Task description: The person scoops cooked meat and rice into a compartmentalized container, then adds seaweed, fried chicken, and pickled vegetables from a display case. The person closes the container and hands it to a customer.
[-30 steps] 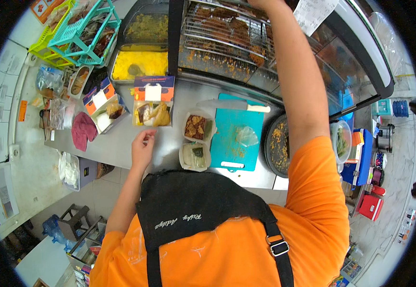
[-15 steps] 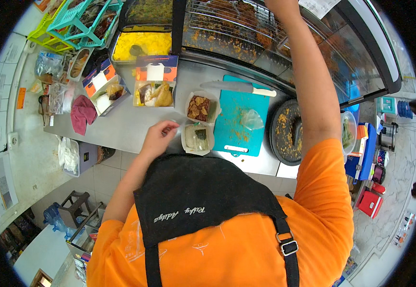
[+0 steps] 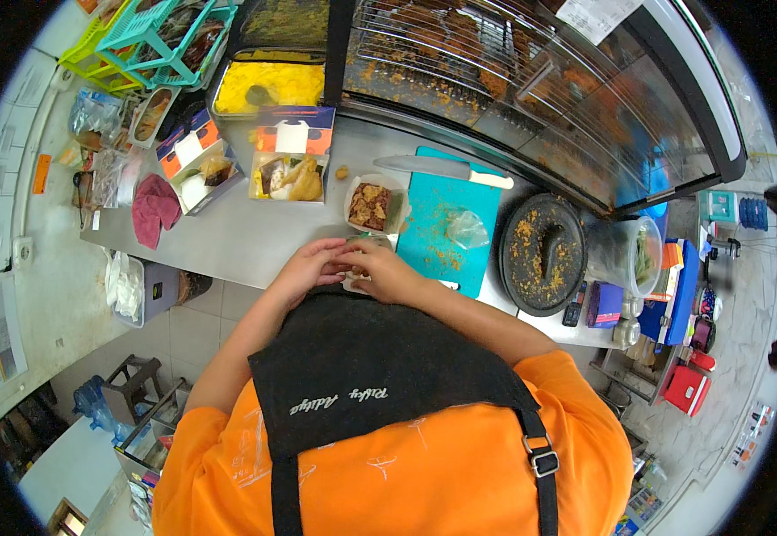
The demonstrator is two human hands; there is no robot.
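My left hand [image 3: 310,270] and my right hand [image 3: 387,272] meet at the counter's front edge, fingers curled in and touching. Both are closed; what they hold, if anything, is hidden. Beneath them lies the near half of an open white food box, almost wholly covered. Its far half [image 3: 403,190] shows brown, crumbly food [image 3: 371,207]. To the right of the hands is a teal cutting board [image 3: 429,214] with orange crumbs and a crumpled clear plastic bag [image 3: 468,230]. A knife [image 3: 424,164] with a white handle lies across the board's far end.
Two open printed boxes of food [image 3: 287,183] [image 3: 203,183] stand at the left, near a maroon cloth [image 3: 156,211]. Behind is a tray of yellow food [image 3: 295,85]. The glass display case [image 3: 496,116] spans the back right. A black round lid [image 3: 518,268] holds orange crumbs.
My right hand has come back from the display case down to the near half of the box. My left hand has moved right to meet it. A small golden lump now lies behind the box.
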